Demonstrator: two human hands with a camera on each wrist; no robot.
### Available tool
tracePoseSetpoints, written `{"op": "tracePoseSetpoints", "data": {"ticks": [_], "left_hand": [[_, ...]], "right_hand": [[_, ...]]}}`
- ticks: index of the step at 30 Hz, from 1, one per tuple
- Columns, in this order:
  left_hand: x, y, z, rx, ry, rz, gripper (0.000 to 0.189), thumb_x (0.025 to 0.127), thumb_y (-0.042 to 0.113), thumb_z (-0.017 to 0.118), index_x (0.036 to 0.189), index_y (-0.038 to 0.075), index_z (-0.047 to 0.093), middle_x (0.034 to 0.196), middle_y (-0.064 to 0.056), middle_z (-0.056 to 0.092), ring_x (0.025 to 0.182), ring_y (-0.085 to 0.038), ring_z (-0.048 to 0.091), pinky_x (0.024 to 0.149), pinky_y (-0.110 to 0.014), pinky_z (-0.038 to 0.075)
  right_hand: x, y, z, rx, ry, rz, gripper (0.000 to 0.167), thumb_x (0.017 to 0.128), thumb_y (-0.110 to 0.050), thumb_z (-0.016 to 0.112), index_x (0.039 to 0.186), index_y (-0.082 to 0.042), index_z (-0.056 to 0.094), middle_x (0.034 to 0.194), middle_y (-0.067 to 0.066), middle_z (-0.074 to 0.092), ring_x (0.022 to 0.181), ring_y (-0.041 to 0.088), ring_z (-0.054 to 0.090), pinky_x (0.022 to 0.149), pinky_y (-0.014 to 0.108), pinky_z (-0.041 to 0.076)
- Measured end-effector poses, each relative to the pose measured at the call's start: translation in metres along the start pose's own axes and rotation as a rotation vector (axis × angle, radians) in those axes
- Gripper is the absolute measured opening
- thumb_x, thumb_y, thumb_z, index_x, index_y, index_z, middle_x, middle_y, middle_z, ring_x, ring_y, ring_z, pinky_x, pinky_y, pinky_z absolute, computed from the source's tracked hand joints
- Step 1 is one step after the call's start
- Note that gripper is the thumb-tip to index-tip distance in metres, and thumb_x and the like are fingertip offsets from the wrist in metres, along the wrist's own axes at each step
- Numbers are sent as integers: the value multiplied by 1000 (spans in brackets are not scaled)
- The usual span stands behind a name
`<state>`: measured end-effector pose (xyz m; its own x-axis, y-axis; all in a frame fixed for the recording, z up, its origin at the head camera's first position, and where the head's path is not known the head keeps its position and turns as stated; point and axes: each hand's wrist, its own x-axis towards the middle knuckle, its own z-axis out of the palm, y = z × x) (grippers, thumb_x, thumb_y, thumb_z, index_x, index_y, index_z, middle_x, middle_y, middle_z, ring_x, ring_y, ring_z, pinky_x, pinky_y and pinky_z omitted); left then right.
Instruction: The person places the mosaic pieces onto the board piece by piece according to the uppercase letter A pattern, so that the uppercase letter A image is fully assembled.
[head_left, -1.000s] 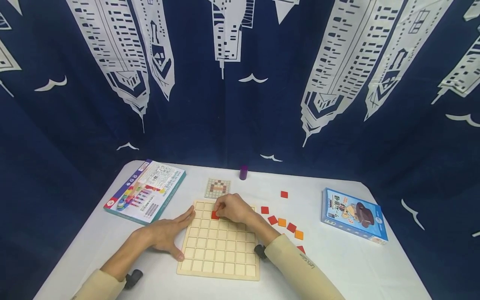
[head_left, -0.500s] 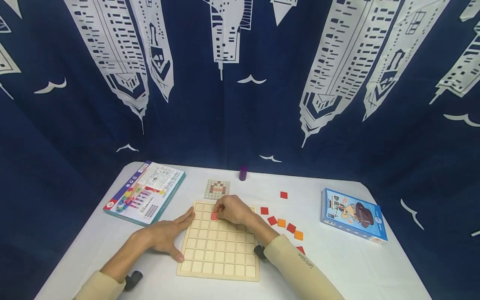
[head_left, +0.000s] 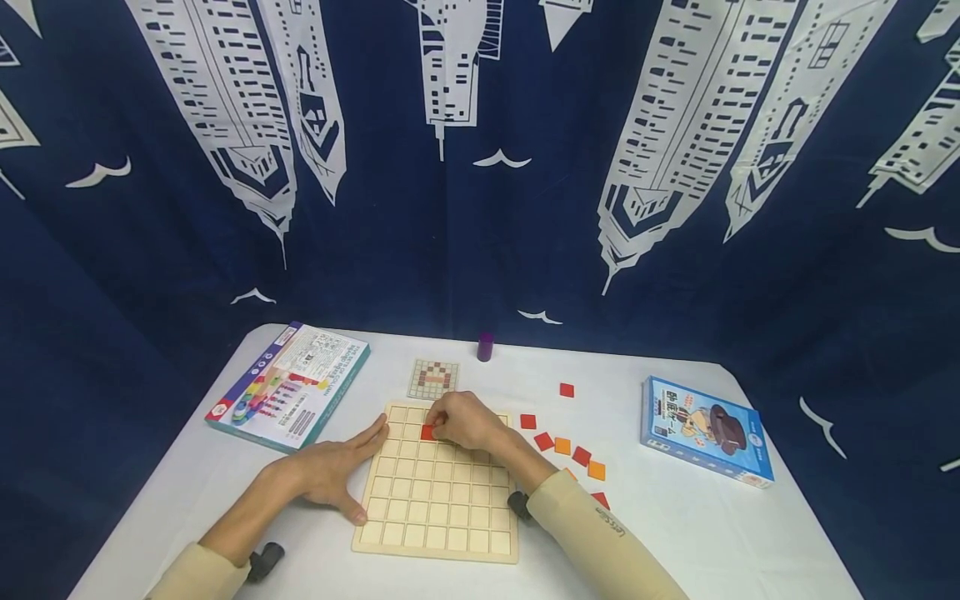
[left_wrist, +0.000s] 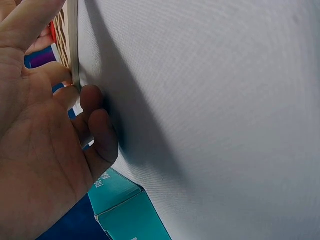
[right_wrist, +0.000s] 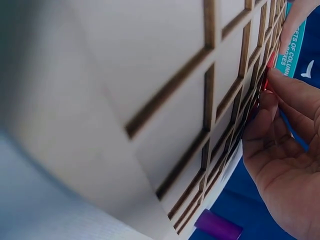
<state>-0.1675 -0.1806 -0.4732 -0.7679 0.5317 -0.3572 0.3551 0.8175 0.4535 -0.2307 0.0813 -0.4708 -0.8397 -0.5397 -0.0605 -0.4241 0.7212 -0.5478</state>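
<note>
A: Head view: what does the surface [head_left: 712, 533] carry?

B: One gridded board [head_left: 430, 511], midway between the left and right edges; in its second row from the far side, one red tile [head_left: 427, 432], pinched by the right hand [head_left: 467, 419]. The left hand [head_left: 333, 469], spread wide, touches the board's left side.

A: The remainder, counted?

B: Five loose red tiles [head_left: 543, 442] and three orange tiles [head_left: 562, 447], one part-hidden, between board and right edge; one teal-sided box [head_left: 292, 383] near the far left corner; one blue box [head_left: 707, 429] by the right edge; one pattern card [head_left: 433, 379] and one purple cylinder [head_left: 485, 347] near the far edge.

A: Left wrist view?

B: The left hand at the board; one corner of the teal-sided box below.

A: Right wrist view?

B: Fingertips at the red tile; whether it is seated cannot be told.
</note>
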Motion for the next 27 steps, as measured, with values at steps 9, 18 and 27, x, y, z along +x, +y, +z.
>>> {"op": "tracePoseSetpoints", "data": {"ticks": [9, 18, 27], "left_hand": [[0, 0, 0, -18, 7, -10, 136, 55, 56, 91, 162, 17, 18, 171, 2, 2, 144, -38, 39, 113, -54, 38], [1, 0, 0, -26, 2, -1, 136, 55, 55, 91, 162, 17, 17, 171, 2, 0, 145, -37, 38, 113, -53, 37], [0, 0, 0, -15, 5, -4, 135, 55, 56, 91, 162, 17, 18, 171, 2, 0, 144, -38, 38, 114, -54, 37]], "right_hand": [[1, 2, 0, 11, -3, 2, 10, 87, -11, 78, 95, -17, 79, 79, -12, 63, 78, 5, 56, 72, 20, 49], [2, 3, 0, -12, -3, -11, 10, 87, -12, 78, 95, -18, 79, 78, -12, 63, 77, 5, 55, 72, 20, 48], [-5, 6, -3, 34, -2, -11, 10, 89, -14, 77, 98, -17, 79, 80, -14, 64, 79, 5, 57, 75, 21, 50]]}}
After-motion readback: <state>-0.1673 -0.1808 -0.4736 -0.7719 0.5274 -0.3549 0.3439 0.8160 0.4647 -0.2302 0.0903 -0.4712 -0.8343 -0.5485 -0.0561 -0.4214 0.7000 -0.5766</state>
